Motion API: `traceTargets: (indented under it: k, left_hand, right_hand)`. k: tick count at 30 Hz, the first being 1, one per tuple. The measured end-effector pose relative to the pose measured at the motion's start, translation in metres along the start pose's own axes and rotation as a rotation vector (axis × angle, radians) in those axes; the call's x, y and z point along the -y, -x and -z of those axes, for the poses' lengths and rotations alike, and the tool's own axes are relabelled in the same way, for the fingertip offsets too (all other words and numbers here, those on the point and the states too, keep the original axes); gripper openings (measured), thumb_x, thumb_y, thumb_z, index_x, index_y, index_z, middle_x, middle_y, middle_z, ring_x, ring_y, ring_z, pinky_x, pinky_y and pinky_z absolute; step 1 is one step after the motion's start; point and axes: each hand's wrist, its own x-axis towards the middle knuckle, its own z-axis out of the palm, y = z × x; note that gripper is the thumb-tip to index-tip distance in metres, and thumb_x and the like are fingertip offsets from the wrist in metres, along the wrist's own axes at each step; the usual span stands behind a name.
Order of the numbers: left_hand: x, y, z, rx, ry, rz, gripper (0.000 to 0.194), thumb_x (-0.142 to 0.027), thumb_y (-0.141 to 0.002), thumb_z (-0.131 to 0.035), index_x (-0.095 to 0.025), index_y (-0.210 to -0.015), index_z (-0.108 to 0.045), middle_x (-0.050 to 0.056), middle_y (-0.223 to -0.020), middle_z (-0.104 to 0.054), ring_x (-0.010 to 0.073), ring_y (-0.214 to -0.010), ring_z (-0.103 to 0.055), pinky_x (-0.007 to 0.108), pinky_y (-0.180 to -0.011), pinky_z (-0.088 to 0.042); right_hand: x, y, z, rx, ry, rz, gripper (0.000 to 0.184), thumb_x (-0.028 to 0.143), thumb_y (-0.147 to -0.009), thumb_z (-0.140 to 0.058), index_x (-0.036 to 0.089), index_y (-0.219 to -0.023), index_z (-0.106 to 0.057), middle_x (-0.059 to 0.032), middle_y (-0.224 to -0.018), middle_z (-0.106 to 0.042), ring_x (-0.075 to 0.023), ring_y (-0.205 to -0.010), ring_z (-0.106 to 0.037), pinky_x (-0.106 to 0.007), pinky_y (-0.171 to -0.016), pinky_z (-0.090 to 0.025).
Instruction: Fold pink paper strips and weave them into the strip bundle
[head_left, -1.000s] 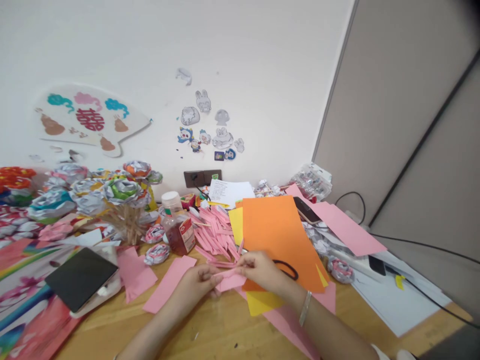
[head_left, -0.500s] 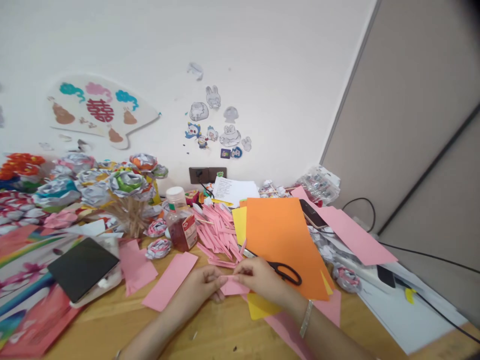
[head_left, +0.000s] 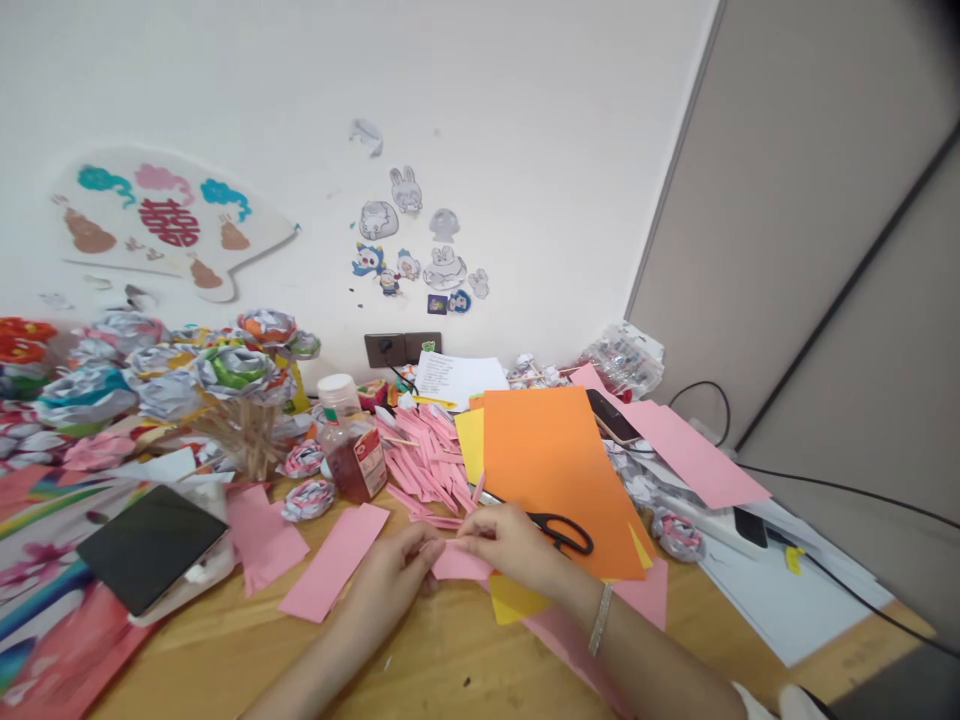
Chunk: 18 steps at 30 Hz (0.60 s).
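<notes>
Simply a small, plain pink paper piece [head_left: 461, 566], lower edge nearly straight

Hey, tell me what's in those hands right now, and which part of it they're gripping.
A small piece of pink paper: the left hand pinches its left end, and the right hand pinches its far edge.

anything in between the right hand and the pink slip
Nothing visible: the right hand pinches the slip near its upper edge, and the left hand holds its left end. The scissors lie beyond the right hand, partly hidden by it.
</notes>
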Motion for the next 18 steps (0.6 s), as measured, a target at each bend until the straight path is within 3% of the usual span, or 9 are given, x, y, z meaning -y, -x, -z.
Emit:
traceTargets:
  k: [6,12,18]
  left_hand:
    - [-0.004,-0.001,0.006,-0.003,0.066,0.032,0.022,-0.037,-0.074,-0.047,-0.019,-0.061,-0.051,-0.005,-0.045,-0.055,0.0132,-0.045,-0.051,0.021,-0.047,-0.035]
    - [0.0,-0.005,0.008,0.016,0.159,0.067,0.023,-0.039,-0.071,-0.049,-0.019,-0.06,-0.05,-0.005,-0.043,-0.056,0.0134,-0.044,-0.052,0.021,-0.046,-0.036]
    - [0.003,-0.006,0.007,0.029,0.194,0.066,0.023,-0.04,-0.072,-0.049,-0.019,-0.063,-0.051,-0.005,-0.044,-0.056,0.0126,-0.043,-0.052,0.021,-0.046,-0.036]
  right_hand:
    - [-0.003,0.002,0.021,0.17,0.062,0.008,0.023,0.033,-0.08,-0.045,0.016,-0.076,-0.06,0.0014,-0.062,-0.055,-0.01,-0.056,-0.05,-0.019,-0.051,-0.036]
    - [-0.002,0.001,0.031,0.22,0.16,0.127,0.021,0.025,-0.082,-0.043,0.017,-0.087,-0.061,-0.0018,-0.081,-0.061,-0.0128,-0.074,-0.054,-0.021,-0.066,-0.039]
    - [0.001,0.003,0.037,0.236,0.128,0.105,0.026,0.02,-0.083,-0.038,0.021,-0.101,-0.057,-0.0026,-0.096,-0.06,-0.0143,-0.087,-0.054,-0.023,-0.073,-0.039]
